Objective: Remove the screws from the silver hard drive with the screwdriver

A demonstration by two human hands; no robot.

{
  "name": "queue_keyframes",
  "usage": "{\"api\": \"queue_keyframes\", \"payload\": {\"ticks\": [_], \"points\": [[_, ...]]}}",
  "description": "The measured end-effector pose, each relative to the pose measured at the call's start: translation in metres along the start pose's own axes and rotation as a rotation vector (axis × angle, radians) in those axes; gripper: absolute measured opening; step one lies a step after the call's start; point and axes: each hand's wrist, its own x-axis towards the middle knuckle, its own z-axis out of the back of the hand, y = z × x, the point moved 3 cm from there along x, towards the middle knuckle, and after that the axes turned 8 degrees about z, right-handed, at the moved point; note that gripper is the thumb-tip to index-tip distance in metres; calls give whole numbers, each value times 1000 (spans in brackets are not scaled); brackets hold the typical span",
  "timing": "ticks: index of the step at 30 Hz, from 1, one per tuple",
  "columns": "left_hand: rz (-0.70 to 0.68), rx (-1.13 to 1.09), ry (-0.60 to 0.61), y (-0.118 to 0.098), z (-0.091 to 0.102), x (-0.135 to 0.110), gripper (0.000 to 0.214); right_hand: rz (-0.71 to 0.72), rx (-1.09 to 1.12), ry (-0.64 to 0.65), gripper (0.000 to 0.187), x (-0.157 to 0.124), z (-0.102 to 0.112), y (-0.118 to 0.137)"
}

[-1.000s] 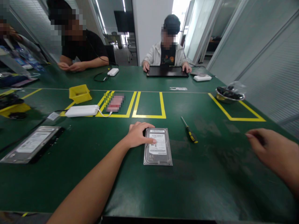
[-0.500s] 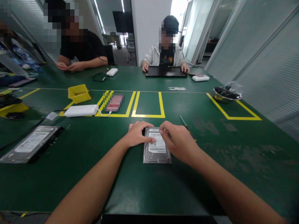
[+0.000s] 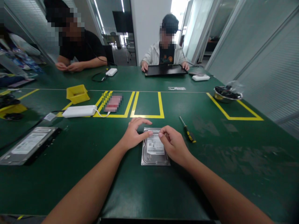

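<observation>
A silver hard drive (image 3: 155,159) with a white label lies flat on the green table in front of me. At its upper left, my left hand (image 3: 136,134) has thumb and fingers spread, the thumb reaching over the label. My right hand (image 3: 174,143) is over the drive's right side with fingers curled and the thumb near the forefinger. Whatever may be between those fingertips is too small to make out. To the right of that hand rests a screwdriver (image 3: 188,133) with a black and yellow handle.
At the left lies a second hard drive (image 3: 30,144). A white power strip (image 3: 79,111), a yellow bin (image 3: 78,95) and a pink phone (image 3: 113,103) are farther back. A metal bowl (image 3: 227,97) stands far right. Across the table, a person holds a dark flat panel (image 3: 166,71).
My left fingers have lifted off the drive's top edge and opened wider. My right hand has shifted slightly left and down, its fingers curled, uncovering the screwdriver's handle.
</observation>
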Motion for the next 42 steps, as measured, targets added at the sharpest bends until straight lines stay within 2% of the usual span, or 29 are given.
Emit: {"api": "queue_keyframes", "payload": {"ticks": [2,4,8,13,22,29,35,39,42], "points": [[-49,-65,-51,-10,0,-2,12,-24,61,-31,15,-1,0,-3],[-80,-108,-83,-19,-2,-4,7,-46,123,-44,16,-1,-1,-6],[-129,-127,-143,-29,-7,-9,7,-76,238,-37,19,-1,-3,-9],[-173,-128,-123,-30,-13,-12,6,-93,336,-27,24,-1,-5,-8],[-225,-87,-195,-41,-16,-15,6,-97,344,-50,23,-1,-5,-10],[-301,135,-264,-43,-18,-22,9,-27,224,-76,23,-1,-3,-6],[-274,202,-286,-44,-17,-24,10,108,-34,-90,23,-2,3,-3],[-271,169,-304,-48,-7,-21,8,240,-212,52,22,-6,-2,-1],[-246,196,-261,-50,4,-16,7,328,-300,186,22,-10,-8,1]]}}
